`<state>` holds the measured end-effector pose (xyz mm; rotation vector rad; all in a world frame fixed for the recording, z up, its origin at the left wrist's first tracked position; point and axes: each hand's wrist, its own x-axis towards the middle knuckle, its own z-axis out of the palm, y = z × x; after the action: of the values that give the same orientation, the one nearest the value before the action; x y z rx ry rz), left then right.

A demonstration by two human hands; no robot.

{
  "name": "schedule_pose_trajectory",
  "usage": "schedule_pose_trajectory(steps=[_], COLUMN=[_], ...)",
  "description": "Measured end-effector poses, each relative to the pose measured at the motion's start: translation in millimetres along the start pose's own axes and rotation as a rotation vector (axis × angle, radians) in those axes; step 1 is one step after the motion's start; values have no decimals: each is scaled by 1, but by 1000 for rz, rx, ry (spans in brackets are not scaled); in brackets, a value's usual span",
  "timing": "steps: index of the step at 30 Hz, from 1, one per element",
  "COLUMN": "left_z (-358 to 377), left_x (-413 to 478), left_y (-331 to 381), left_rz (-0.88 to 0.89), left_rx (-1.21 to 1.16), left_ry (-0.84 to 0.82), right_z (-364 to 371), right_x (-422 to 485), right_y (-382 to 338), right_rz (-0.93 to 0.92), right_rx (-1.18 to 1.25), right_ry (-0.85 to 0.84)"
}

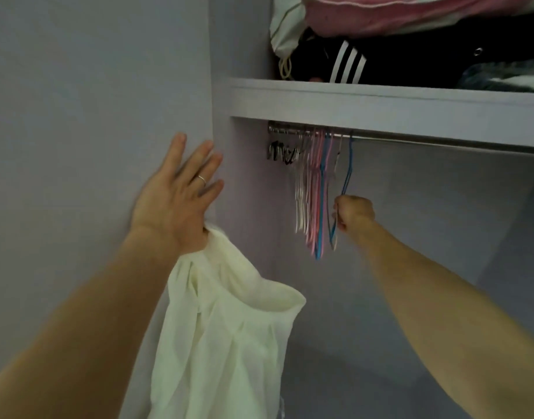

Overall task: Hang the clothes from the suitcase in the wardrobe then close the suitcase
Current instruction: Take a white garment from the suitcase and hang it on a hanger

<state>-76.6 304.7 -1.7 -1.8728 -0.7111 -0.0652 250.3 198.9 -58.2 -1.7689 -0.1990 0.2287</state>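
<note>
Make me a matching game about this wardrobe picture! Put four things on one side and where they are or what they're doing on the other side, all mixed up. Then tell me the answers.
Things:
1. left hand
2. right hand
3. white shirt
4. black striped top

Matches:
A. lies on the top shelf
B. grips a blue hanger
C. fingers spread out straight
D. dangles down from a hand

Right pairs: 1-C, 2-B, 3-D, 4-A.
</note>
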Motion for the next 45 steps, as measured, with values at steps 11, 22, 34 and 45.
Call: schedule_pose_trajectory(steps=[11,22,34,45], left_z=[-7,-63,-185,-287], left_x=[-2,-24,-100,-129], left_y=[-5,-27,25,62], left_rz=[35,180,-327,-199], left_rx=[-69,-756,-2228,-2523], left_ry=[-35,-489,-1162,-1143], right_z=[-16,-113,-240,-313], right_x=[-9,-136,-315,-364], right_y=[-34,-28,13,33], right_rz=[-59,-256,-15,23], right_rx=[-9,-282,61,25], right_ry=[113,99,-291,-555])
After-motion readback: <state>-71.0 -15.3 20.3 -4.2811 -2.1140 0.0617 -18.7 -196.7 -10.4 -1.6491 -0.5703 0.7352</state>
